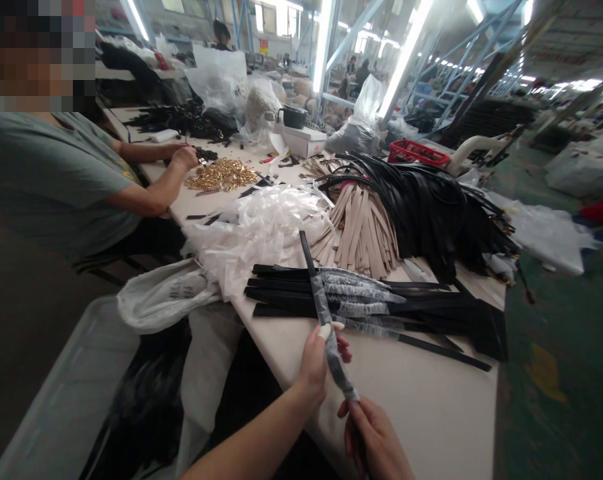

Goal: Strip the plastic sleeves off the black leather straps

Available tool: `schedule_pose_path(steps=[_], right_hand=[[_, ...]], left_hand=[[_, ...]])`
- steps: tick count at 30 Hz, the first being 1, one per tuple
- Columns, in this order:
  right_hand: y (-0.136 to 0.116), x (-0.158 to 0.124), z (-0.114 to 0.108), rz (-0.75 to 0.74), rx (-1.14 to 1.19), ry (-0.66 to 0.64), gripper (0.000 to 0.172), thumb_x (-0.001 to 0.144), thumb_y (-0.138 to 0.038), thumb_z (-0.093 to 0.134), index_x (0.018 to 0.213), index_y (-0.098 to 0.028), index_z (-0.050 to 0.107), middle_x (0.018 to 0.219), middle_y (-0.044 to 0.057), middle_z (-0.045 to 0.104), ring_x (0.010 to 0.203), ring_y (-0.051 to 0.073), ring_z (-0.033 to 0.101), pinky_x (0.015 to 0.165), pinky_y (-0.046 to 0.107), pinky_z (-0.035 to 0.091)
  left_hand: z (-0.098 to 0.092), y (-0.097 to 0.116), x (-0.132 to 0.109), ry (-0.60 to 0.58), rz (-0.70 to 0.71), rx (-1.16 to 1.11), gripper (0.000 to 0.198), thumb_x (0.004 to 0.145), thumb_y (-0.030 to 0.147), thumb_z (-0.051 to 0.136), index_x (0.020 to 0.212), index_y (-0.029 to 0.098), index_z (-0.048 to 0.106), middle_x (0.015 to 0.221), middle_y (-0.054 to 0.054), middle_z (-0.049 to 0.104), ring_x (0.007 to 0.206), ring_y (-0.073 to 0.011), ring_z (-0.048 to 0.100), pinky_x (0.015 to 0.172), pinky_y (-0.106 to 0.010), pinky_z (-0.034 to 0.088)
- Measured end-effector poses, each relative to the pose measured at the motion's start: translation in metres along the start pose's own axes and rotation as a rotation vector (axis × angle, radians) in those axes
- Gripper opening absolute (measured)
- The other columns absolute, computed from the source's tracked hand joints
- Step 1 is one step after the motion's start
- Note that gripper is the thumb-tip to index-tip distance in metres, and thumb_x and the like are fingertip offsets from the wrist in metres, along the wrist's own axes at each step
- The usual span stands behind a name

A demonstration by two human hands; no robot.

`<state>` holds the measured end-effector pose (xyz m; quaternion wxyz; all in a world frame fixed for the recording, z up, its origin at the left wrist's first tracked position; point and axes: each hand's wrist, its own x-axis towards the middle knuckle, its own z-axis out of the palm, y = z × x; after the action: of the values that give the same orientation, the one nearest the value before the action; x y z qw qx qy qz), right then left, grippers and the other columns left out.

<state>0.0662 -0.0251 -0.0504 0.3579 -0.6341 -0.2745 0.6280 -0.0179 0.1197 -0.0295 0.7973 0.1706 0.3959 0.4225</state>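
A black strap (320,297), its middle stretch wrapped in clear plastic film, slants up from the table's front edge between my two hands. My left hand (321,360) is closed around the wrapped part, with pale covers on the thumb and a fingertip. Lower down, my right hand (374,433) pinches the same strap near the end of the film. Just beyond lies a pile of black straps (281,293), several of them with film around their middles. Behind my left hand a heap of white plastic strips (276,220) covers part of the table.
Black straps with beige undersides (366,227) hang bundled at the back right, near a red basket (416,153). A co-worker (66,180) sits at left by gold metal pieces (221,175). A plastic bin (71,393) with black material stands below the table's left edge.
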Motion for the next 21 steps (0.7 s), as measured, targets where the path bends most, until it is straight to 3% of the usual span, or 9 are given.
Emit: schedule_pose_path(steps=[2, 4, 6, 8, 10, 12, 15, 18, 21], right_hand=[[0.005, -0.003, -0.008, 0.040, -0.075, -0.046, 0.064, 0.084, -0.079, 0.038, 0.086, -0.017, 0.057, 0.045, -0.002, 0.056, 0.031, 0.008, 0.040, 0.034, 0.019, 0.027], [0.003, -0.010, -0.020, 0.042, -0.232, -0.105, 0.065, 0.082, -0.078, 0.042, 0.084, -0.017, 0.063, 0.053, 0.004, 0.065, 0.045, 0.014, 0.056, 0.046, 0.023, 0.042], [-0.016, -0.015, -0.035, -0.039, -0.429, -0.093, 0.058, 0.082, -0.072, 0.052, 0.088, -0.018, 0.070, 0.074, 0.009, 0.074, 0.072, 0.022, 0.068, 0.069, 0.031, 0.052], [-0.056, -0.010, -0.047, -0.164, -0.552, 0.024, 0.048, 0.086, -0.063, 0.055, 0.099, -0.020, 0.071, 0.092, 0.010, 0.076, 0.089, 0.026, 0.069, 0.082, 0.035, 0.051], [-0.111, 0.014, -0.052, -0.278, -0.519, 0.142, 0.045, 0.092, -0.059, 0.049, 0.102, -0.020, 0.069, 0.090, 0.009, 0.074, 0.084, 0.023, 0.068, 0.074, 0.033, 0.052], [-0.169, 0.056, -0.047, -0.382, -0.420, 0.122, 0.042, 0.090, -0.057, 0.053, 0.098, -0.018, 0.068, 0.087, 0.009, 0.073, 0.073, 0.020, 0.065, 0.061, 0.028, 0.051], [-0.237, 0.136, -0.026, -0.333, -0.301, 0.069, 0.042, 0.089, -0.057, 0.055, 0.095, -0.016, 0.064, 0.090, 0.010, 0.073, 0.049, 0.011, 0.053, 0.039, 0.022, 0.035], [-0.269, 0.195, -0.002, -0.262, -0.273, -0.075, 0.038, 0.084, -0.052, 0.062, 0.082, -0.014, 0.064, 0.068, 0.007, 0.068, 0.036, 0.005, 0.036, 0.034, 0.020, 0.025], [-0.277, 0.210, 0.012, -0.292, -0.250, -0.187, 0.029, 0.076, -0.043, 0.072, 0.077, -0.015, 0.063, 0.047, -0.005, 0.050, 0.035, 0.004, 0.030, 0.035, 0.019, 0.022]], left_hand=[[-0.006, 0.008, 0.003, 0.014, -0.016, -0.050, 0.040, 0.086, 0.045, 0.057, 0.107, 0.012, 0.063, 0.077, -0.006, 0.067, 0.060, -0.0186, 0.064, 0.061, -0.034, 0.053], [-0.010, 0.022, 0.011, 0.009, -0.004, -0.058, 0.039, 0.086, 0.043, 0.056, 0.109, 0.012, 0.063, 0.075, -0.006, 0.066, 0.058, -0.0176, 0.063, 0.060, -0.033, 0.052], [-0.012, 0.034, 0.019, -0.019, 0.033, -0.022, 0.036, 0.088, 0.042, 0.055, 0.107, 0.013, 0.062, 0.071, -0.003, 0.063, 0.054, -0.0157, 0.060, 0.054, -0.029, 0.050], [-0.011, 0.038, 0.020, -0.055, 0.072, 0.022, 0.032, 0.089, 0.043, 0.054, 0.103, 0.014, 0.061, 0.067, 0.000, 0.060, 0.050, -0.0139, 0.056, 0.049, -0.027, 0.046], [-0.010, 0.036, 0.015, -0.100, 0.092, 0.067, 0.032, 0.091, 0.045, 0.052, 0.101, 0.016, 0.059, 0.066, 0.001, 0.058, 0.048, -0.0132, 0.055, 0.047, -0.025, 0.045], [-0.008, 0.029, 0.005, -0.148, 0.102, 0.115, 0.032, 0.093, 0.048, 0.050, 0.100, 0.017, 0.057, 0.065, 0.002, 0.058, 0.047, -0.0130, 0.055, 0.046, -0.025, 0.044], [-0.010, 0.018, -0.009, -0.212, 0.120, 0.174, 0.033, 0.093, 0.049, 0.048, 0.098, 0.017, 0.056, 0.064, 0.002, 0.058, 0.045, -0.0136, 0.056, 0.045, -0.025, 0.044], [-0.017, 0.015, -0.015, -0.240, 0.110, 0.222, 0.033, 0.093, 0.049, 0.048, 0.097, 0.017, 0.056, 0.064, 0.001, 0.059, 0.045, -0.0150, 0.058, 0.045, -0.026, 0.045], [-0.021, 0.031, -0.007, -0.276, 0.046, 0.245, 0.033, 0.090, 0.047, 0.053, 0.100, 0.015, 0.057, 0.068, -0.002, 0.064, 0.052, -0.0180, 0.064, 0.053, -0.029, 0.050]])
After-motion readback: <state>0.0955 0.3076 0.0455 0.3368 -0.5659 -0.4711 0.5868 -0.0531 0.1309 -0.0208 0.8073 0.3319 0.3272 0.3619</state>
